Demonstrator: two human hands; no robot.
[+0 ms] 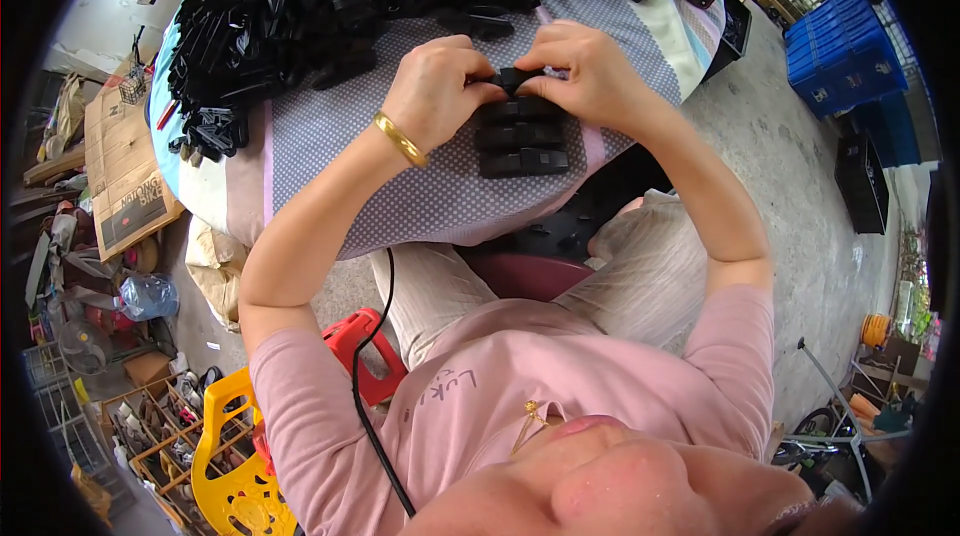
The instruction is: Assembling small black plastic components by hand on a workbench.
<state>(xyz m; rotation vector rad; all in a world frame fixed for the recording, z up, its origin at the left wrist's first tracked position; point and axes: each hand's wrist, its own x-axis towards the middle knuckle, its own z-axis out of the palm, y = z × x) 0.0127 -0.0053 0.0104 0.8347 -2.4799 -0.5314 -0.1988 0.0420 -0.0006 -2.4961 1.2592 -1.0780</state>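
Plastic piece (513, 79), small, black and boxy, was held by the bare left hand (438, 78) and bare right hand (585, 71), thumb and fingers pinching its opposite ends and partly hiding it. It was just beyond a row of three similar black plastic blocks (523, 164) on the cloth-covered, grey-dotted worktop (350, 176). It was probably light, stiff and a little slippery, and its edges might have cracked under force; the two ends seemed the best places to hold. No writing could be made out on it. Dark lettering marked the pale pink shirt (530, 356), and black print the brown cardboard sheet (122, 161) at left.
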